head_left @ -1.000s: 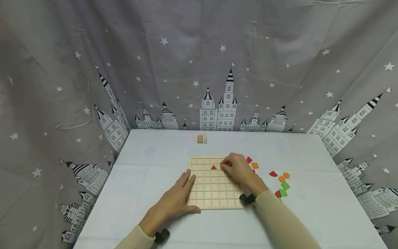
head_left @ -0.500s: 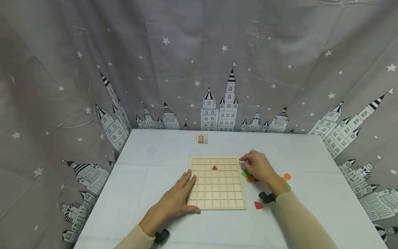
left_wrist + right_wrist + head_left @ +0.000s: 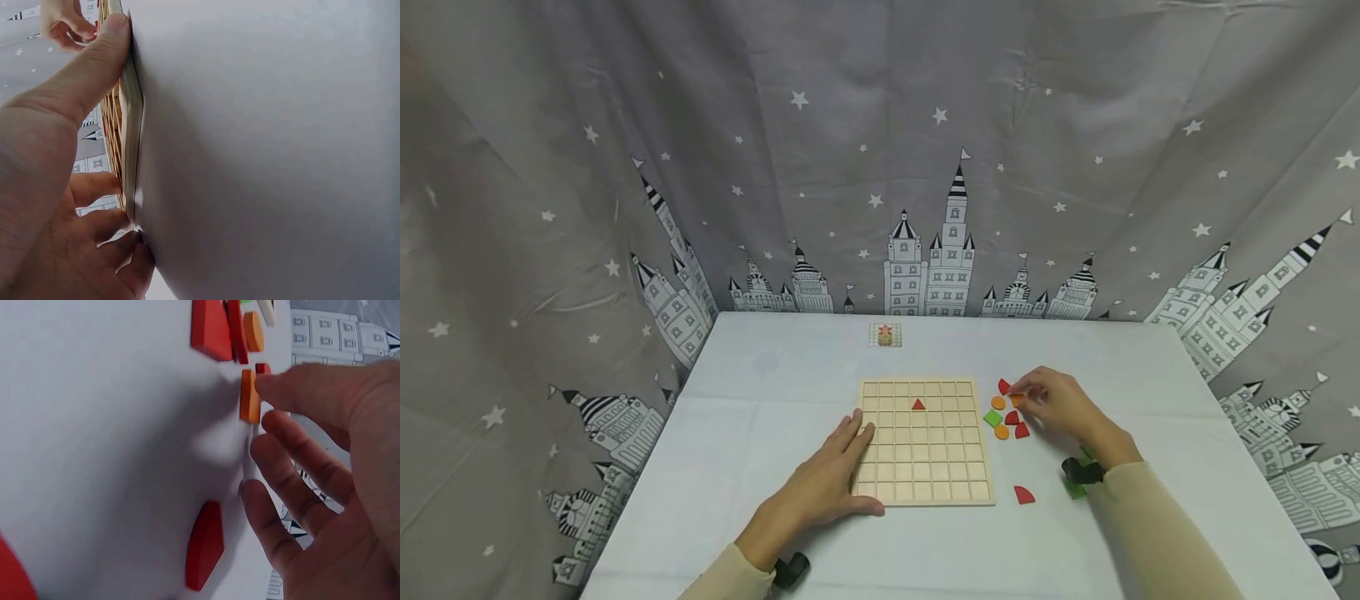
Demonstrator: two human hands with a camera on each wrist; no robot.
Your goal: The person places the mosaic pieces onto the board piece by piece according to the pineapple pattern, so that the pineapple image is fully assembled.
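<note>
A wooden grid board (image 3: 925, 450) lies on the white table with one red triangle (image 3: 918, 404) in a cell of its second row. My left hand (image 3: 859, 467) rests flat on the board's left edge, thumb along the front edge; in the left wrist view the left hand (image 3: 109, 119) presses the board's (image 3: 130, 125) side. My right hand (image 3: 1026, 393) hovers over loose pieces right of the board, with relaxed fingers. One fingertip (image 3: 275, 387) touches an orange piece (image 3: 250, 397), the same orange piece (image 3: 1016, 399) seen from the head camera.
Beside the board lie an orange disc (image 3: 997, 402), a green square (image 3: 992, 418) and several red pieces (image 3: 1022, 430). A red quarter-round (image 3: 1023, 495) sits near the board's front right corner. A small card (image 3: 884, 334) lies at the back. A star-patterned curtain surrounds the table (image 3: 760, 392).
My right hand left the board's upper cells and moved right to the loose pieces, uncovering several of them. The left hand, board and red triangle stayed put.
</note>
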